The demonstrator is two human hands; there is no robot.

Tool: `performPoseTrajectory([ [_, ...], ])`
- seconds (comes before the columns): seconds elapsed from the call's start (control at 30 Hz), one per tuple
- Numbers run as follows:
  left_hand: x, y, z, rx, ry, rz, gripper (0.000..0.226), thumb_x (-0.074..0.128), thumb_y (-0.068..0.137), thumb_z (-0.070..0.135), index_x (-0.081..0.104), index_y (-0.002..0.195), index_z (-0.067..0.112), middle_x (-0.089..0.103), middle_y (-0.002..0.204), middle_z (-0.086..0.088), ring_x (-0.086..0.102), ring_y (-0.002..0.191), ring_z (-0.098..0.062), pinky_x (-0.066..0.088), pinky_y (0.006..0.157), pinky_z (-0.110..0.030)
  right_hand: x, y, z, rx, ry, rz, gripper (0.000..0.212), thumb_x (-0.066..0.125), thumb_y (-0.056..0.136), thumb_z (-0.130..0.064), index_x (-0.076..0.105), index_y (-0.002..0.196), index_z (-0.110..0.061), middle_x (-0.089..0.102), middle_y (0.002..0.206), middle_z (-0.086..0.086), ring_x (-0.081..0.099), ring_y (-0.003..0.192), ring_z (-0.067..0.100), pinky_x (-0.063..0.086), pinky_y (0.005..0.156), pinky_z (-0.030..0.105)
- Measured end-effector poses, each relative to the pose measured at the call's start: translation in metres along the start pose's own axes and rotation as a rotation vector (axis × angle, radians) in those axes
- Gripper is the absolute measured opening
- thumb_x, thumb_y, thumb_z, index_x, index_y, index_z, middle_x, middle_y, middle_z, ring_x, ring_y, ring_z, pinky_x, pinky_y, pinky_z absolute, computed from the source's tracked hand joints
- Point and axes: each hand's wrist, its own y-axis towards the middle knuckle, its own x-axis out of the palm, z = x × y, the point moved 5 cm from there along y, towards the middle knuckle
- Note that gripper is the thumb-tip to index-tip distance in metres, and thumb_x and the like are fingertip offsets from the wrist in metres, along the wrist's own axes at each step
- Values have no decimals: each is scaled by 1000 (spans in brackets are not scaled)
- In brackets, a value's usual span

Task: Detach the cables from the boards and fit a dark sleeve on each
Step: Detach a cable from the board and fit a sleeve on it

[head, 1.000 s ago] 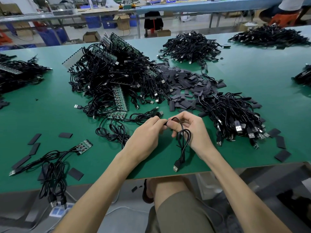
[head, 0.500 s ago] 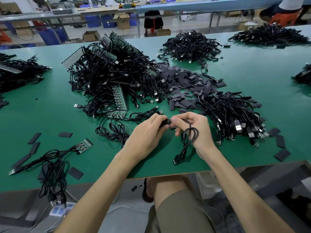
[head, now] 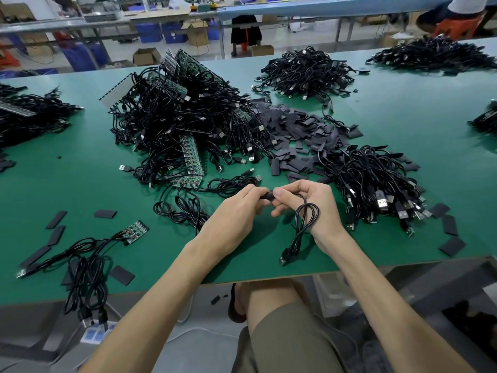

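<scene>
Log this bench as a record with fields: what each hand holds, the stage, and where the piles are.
left hand: pinches a short dark sleeve
right hand: grips a coiled black USB cable, loops hanging below the palm
stage: sleeve meets cable end between the hands; depth cannot be told
boards: heap of green circuit boards with black cables, beyond the left hand
sleeve stock: pile of flat dark sleeves, behind the hands
right side: pile of loose black cables on the green table
</scene>
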Motion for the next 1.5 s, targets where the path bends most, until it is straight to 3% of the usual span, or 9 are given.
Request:
performPoseTrajectory([
  [0.3,0,4,0,-1,127,4,21,44,107,15,59,114,2,57,99,-9,54,82,-31,39,70,-35,6,-1,-7,-34,-4,-74,9,76,91,-12,72,88,-5,76,77,12,74,62,30,56,67,24],
  [0.47,1,2,0,5,91,-56,29,33,102,22,56,108,6,48,94,0,47,78,-24,21,67,-24,9,-1,-6,-9,-42,-93,12,79,88,-14,72,86,-5,76,76,12,73,59,33,56,62,28],
  [0.6,5,2,-3,12,49,-81,16,40,106,14,54,112,7,49,100,-1,46,81,-17,30,67,-26,9,0,-6,-7,-29,-96,17,82,84,-16,72,87,-3,75,75,14,72,57,34,57,62,30],
  [0.77,2,3,-6,-69,-18,-41,32,29,100,24,52,115,8,36,99,10,36,79,-3,44,70,-34,9,0,-7,-44,-86,-90,19,81,86,-15,72,100,-7,78,77,8,77,72,27,55,78,23],
  [0.87,2,2,-5,-64,-20,-42,33,29,100,25,52,115,8,35,98,10,36,80,-1,44,70,-34,9,0,-8,-58,-81,-82,16,80,87,-12,72,99,-4,78,77,7,77,72,26,55,78,21],
  [1.0,2,2,-4,-66,-26,-84,39,23,95,28,51,116,9,38,100,10,47,83,-15,48,72,-41,9,0,-11,-58,-58,-93,16,80,84,-9,74,96,0,78,78,11,76,68,28,55,75,22],
  [1.13,2,0,-2,-67,-47,-112,42,22,93,31,50,118,11,38,98,10,45,81,-16,46,75,-42,8,0,-12,-60,-74,-96,14,81,83,-5,73,93,1,78,79,10,75,67,27,55,74,25],
  [1.3,3,0,-4,-61,0,-74,25,34,105,23,52,118,10,41,96,8,45,78,-19,46,72,-44,8,0,-11,-71,-91,-84,16,81,83,-6,70,92,2,78,81,11,74,67,29,59,76,35],
  [1.5,3,3,-7,-71,43,5,27,38,108,28,53,120,8,54,109,-5,54,84,-29,46,72,-44,5,0,-10,-67,-51,-14,16,82,82,-7,69,89,-2,75,76,14,72,64,22,55,70,26],
])
